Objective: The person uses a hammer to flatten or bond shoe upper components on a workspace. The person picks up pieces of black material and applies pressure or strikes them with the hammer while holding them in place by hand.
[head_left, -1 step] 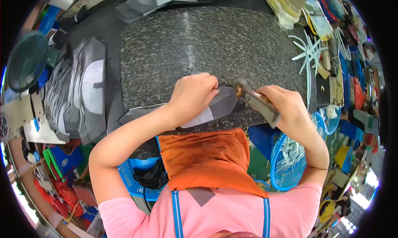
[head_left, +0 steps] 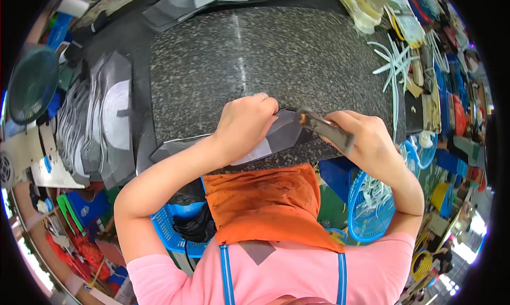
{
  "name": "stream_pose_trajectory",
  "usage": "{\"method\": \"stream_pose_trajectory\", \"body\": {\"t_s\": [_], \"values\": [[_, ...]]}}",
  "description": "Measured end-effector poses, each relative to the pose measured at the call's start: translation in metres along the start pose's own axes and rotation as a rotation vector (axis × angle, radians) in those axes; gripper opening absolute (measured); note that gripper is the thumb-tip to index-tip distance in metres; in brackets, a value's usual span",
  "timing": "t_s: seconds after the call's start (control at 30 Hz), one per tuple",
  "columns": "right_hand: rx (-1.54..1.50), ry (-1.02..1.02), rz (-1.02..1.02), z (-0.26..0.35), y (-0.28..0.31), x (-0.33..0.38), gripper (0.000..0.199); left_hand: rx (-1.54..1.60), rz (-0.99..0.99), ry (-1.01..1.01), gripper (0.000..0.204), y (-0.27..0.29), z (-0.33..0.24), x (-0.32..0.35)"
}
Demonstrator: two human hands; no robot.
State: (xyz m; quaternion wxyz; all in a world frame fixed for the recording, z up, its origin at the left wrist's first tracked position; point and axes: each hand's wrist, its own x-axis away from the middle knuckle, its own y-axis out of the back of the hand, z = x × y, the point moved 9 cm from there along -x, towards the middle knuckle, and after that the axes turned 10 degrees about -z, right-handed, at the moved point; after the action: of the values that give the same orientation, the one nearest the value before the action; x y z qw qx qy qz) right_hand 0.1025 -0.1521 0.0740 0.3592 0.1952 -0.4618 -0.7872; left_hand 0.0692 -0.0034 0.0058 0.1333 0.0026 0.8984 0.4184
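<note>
We press the left hand (head_left: pixel 245 125) flat on the grey cut piece (head_left: pixel 276 137), fingers spread rather than clenched, pinning it to the speckled work slab (head_left: pixel 249 55) so it seems unlikely to shift. The right hand (head_left: pixel 366 140) is clenched around the handle of a trimming knife (head_left: pixel 324 128), its tip meeting the piece's upper right edge just beside the left fingertips. The piece lies at the slab's near edge, above the orange apron (head_left: pixel 265 201). Beyond the hands the slab gives open room; stacked grey pieces (head_left: pixel 103 119) border the left, white strips (head_left: pixel 396 66) the right.
</note>
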Motion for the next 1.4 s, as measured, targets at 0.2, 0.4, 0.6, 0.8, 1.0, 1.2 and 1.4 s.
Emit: {"method": "stream_pose_trajectory", "body": {"t_s": [0.2, 0.4, 0.6, 0.8, 1.0, 1.2, 1.4], "values": [[0.015, -0.022, 0.116, -0.019, -0.013, -0.010, 0.021, 0.008, -0.019, -0.094, 0.012, -0.004, -0.012, -0.003], [0.133, 0.051, 0.016, -0.011, -0.027, -0.021, 0.020, -0.334, -0.110, -0.374, 0.010, -0.004, -0.043, 0.016], [0.162, 0.141, -0.010, -0.002, -0.033, -0.026, 0.021, -0.234, -0.036, -0.275, 0.014, 0.010, -0.030, 0.024], [0.131, 0.152, 0.007, 0.009, -0.046, -0.029, 0.021, 0.163, -0.041, 0.076, 0.017, 0.023, 0.011, 0.040], [0.080, 0.167, 0.086, 0.024, -0.059, -0.032, 0.023, 0.143, 0.020, 0.222, 0.015, 0.035, 0.020, 0.052], [-0.029, 0.172, 0.071, 0.031, -0.059, -0.032, 0.024, -0.297, -0.109, -0.161, 0.013, 0.038, -0.024, 0.061], [-0.053, -0.209, -0.118, -0.027, -0.002, -0.018, 0.015, -0.039, -0.023, 0.140, 0.017, 0.029, 0.010, 0.016]]}}
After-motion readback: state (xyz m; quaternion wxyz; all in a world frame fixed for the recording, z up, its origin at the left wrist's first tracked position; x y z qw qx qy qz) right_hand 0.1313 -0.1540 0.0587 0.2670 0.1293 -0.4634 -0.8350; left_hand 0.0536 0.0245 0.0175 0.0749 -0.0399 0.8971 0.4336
